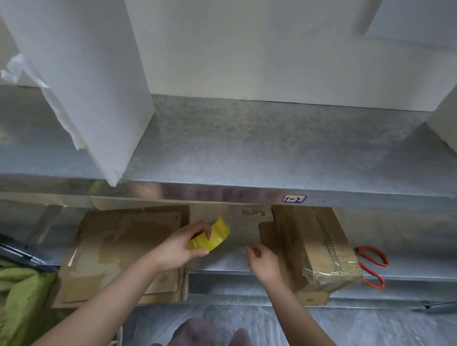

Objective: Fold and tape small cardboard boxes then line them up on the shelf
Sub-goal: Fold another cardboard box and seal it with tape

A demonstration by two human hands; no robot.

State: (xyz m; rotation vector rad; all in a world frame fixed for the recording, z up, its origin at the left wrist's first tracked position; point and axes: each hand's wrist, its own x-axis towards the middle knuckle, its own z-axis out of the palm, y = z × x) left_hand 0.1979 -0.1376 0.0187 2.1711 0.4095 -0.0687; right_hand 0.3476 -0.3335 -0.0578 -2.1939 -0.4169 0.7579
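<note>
My left hand [179,246] grips a yellow roll of tape [212,235] over the lower metal shelf [219,260]. My right hand [262,259] pinches the clear free end of the tape, a short way right of the roll. Right of that hand a folded cardboard box [315,248] lies tilted on the shelf, with clear tape shining across its near end. A stack of flattened cardboard [123,247] lies under my left forearm.
Orange-handled scissors [371,266] lie right of the box. The upper metal shelf [249,147] carries white boards [91,64] and a label [294,199] on its front edge. Green fabric [18,295] is at the lower left. My feet [208,337] are on the grey floor.
</note>
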